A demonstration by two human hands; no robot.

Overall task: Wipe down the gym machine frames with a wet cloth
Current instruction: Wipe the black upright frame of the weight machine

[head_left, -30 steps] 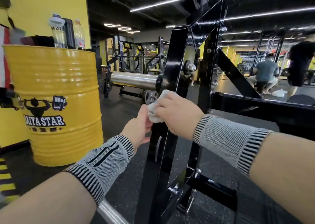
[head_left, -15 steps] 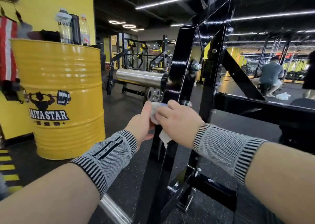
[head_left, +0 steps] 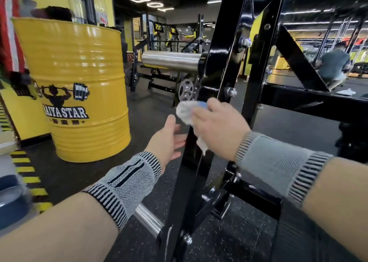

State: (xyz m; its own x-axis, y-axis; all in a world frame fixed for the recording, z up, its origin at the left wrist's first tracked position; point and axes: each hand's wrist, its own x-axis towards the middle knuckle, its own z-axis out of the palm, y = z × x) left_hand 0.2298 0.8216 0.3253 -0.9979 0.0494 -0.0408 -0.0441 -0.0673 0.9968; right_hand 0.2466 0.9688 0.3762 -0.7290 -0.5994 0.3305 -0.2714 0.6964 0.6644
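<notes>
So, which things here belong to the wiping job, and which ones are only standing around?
Belong to the job:
- white cloth, gripped by the right hand
- black frame post under the cloth
- left hand, open beside the post

Just standing around:
- yellow drum
- bottles on the drum
- steel sleeve
- blue basin

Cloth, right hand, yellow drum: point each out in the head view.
cloth [head_left: 184, 111]: head view, on the bunched white part left of the fingers.
right hand [head_left: 218, 126]: head view, on the back of the hand.
yellow drum [head_left: 79, 72]: head view, on its ribbed side wall above the logo.
</notes>
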